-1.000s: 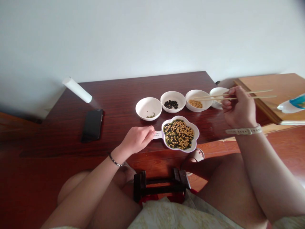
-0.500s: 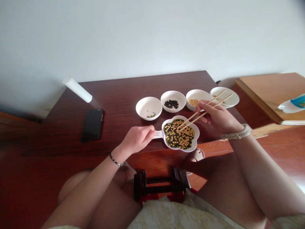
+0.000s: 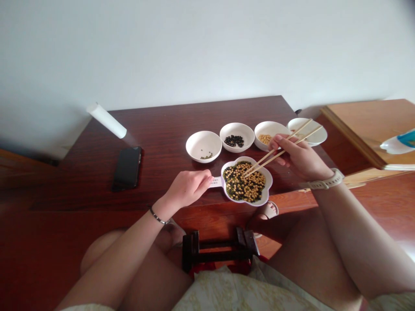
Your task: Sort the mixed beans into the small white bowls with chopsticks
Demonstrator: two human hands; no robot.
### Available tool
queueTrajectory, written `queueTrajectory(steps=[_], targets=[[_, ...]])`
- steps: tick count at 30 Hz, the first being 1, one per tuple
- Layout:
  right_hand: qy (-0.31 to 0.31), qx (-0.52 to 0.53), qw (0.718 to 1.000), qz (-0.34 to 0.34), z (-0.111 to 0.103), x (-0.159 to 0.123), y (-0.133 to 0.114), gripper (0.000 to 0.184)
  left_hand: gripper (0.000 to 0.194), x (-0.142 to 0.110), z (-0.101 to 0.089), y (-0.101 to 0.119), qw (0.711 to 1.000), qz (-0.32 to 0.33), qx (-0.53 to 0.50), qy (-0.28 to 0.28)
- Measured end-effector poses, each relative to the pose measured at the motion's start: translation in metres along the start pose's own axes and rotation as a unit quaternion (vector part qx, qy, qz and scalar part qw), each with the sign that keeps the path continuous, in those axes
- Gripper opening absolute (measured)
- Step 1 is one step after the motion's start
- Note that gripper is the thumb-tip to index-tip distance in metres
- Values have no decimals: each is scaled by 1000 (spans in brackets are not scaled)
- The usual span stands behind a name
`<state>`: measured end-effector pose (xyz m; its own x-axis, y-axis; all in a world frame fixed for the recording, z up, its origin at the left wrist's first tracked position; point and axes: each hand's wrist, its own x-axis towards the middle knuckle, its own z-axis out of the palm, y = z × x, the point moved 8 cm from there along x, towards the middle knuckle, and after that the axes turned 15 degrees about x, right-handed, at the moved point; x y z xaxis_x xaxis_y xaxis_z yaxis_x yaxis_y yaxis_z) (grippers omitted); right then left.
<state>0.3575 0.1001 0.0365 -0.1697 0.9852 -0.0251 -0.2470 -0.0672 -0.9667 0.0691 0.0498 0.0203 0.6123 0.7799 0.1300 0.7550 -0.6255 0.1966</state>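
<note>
A white flower-shaped dish (image 3: 267, 190) full of mixed yellow, black and green beans sits at the near edge of the dark wooden table (image 3: 162, 129). My left hand (image 3: 188, 188) is closed on the dish's short handle. My right hand (image 3: 300, 157) grips a pair of wooden chopsticks (image 3: 279, 153) whose tips dip into the mixed beans. Behind the dish stands a row of white bowls: one with a few green beans (image 3: 203, 146), one with black beans (image 3: 237, 137), one with yellow beans (image 3: 269, 130), and one partly hidden behind my right hand (image 3: 311, 131).
A black phone (image 3: 127, 167) lies on the table to the left, with a white cylinder (image 3: 106, 121) behind it. A lighter wooden surface (image 3: 372, 125) with a white and blue object (image 3: 398, 144) is at the right. A dark small stool (image 3: 220, 250) stands between my knees.
My right hand swung down from beside the far right bowl to the flower-shaped dish, and the chopstick tips now rest in the mixed beans. My left hand stayed on the handle.
</note>
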Motion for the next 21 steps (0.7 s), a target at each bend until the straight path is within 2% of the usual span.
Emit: queueTrajectory(steps=[9, 13, 17, 21], targets=[[-2, 36, 999, -9, 6, 0, -8, 37, 37, 0, 0, 0, 1000, -3, -1, 2], [25, 66, 996, -50, 13, 6, -15, 38, 38, 0, -1, 1, 1000, -3, 4, 1], [21, 102, 991, -85, 31, 16, -21, 39, 38, 0, -1, 1, 1000, -3, 10, 3], [-23, 104, 993, -44, 52, 22, -16, 35, 38, -2, -2, 1, 1000, -4, 20, 9]])
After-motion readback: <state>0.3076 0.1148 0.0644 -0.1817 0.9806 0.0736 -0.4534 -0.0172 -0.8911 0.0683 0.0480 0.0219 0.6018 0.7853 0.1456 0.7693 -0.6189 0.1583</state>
